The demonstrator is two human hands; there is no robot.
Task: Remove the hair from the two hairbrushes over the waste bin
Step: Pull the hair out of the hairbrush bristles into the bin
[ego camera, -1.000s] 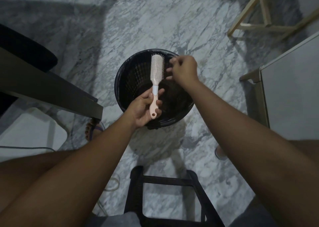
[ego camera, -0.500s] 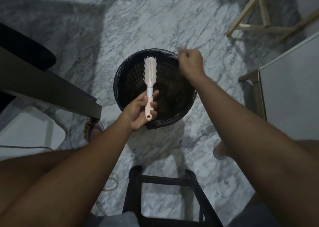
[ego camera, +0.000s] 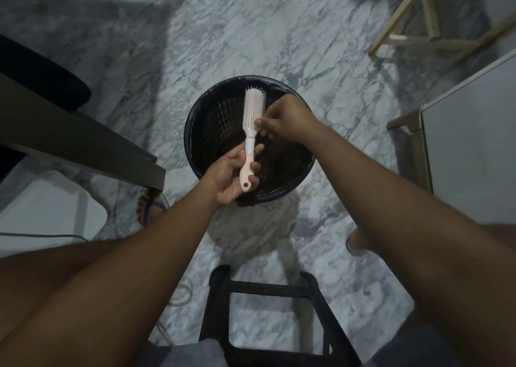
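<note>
A pink and white hairbrush [ego camera: 252, 112] is held upright over the black waste bin [ego camera: 206, 120], bristles facing me. My left hand [ego camera: 233, 175] grips its pink handle. My right hand [ego camera: 284, 118] is at the right side of the brush head, fingertips pinched against the lower bristles. Whether hair is between the fingers is too small to tell. Dark hair lies at the bottom of the bin. Only one brush is in view.
The bin stands on a marble floor [ego camera: 251, 31]. A dark table edge [ego camera: 83, 143] juts in at the left, a white cabinet [ego camera: 469, 154] stands at the right, a black stool frame [ego camera: 268, 310] is below me. Wooden legs [ego camera: 405, 31] stand at the far right.
My right hand swung out over the bin's right rim, then came back to the brush's lower bristles. The left hand shifted the brush slightly left and back.
</note>
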